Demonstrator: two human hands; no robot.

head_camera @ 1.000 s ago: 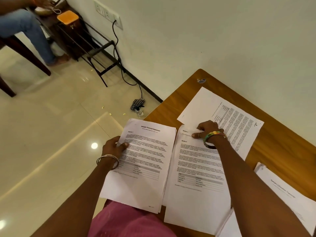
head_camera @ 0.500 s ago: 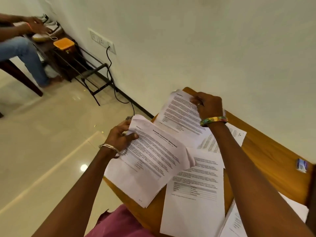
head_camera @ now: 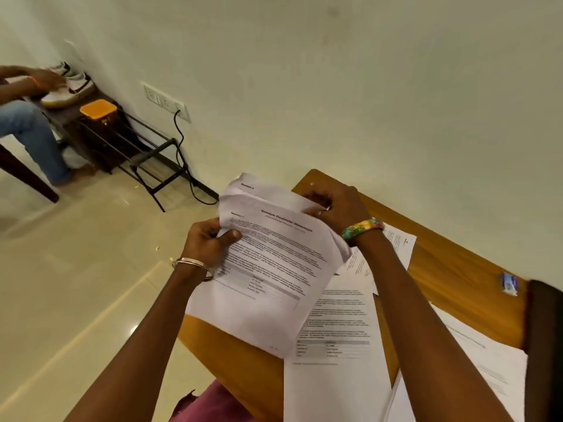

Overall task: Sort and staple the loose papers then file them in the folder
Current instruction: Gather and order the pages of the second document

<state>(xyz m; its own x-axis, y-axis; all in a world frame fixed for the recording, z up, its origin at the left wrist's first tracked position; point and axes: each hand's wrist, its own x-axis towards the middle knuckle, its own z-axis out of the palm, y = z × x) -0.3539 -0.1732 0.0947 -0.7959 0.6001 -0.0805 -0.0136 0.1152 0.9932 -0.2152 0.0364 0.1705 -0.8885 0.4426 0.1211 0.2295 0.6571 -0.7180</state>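
Observation:
I hold a sheaf of printed papers (head_camera: 274, 269) lifted off the wooden table (head_camera: 451, 269). Its top sheet carries a bold title, and another sheet peeks out behind the top edge. My left hand (head_camera: 210, 242) pinches the sheaf's left edge, thumb on top. My right hand (head_camera: 338, 208) grips its top right corner. A single printed page (head_camera: 335, 360) lies flat on the table beneath. Another sheet (head_camera: 399, 245) shows past my right wrist. More papers (head_camera: 475, 376) lie at the right.
A small blue and white object (head_camera: 508, 283) lies near the table's right side, beside a dark item (head_camera: 545, 345) at the frame edge. On the left, a seated person (head_camera: 27, 129) is by a low rack (head_camera: 134, 153) with an orange-lidded box (head_camera: 98, 108). A cable (head_camera: 185, 166) hangs from a wall socket.
Both hands lifted papers from the table. The page my right hand raised now sits behind the left-hand stack, joined into one sheaf. The camera tilted up towards the wall.

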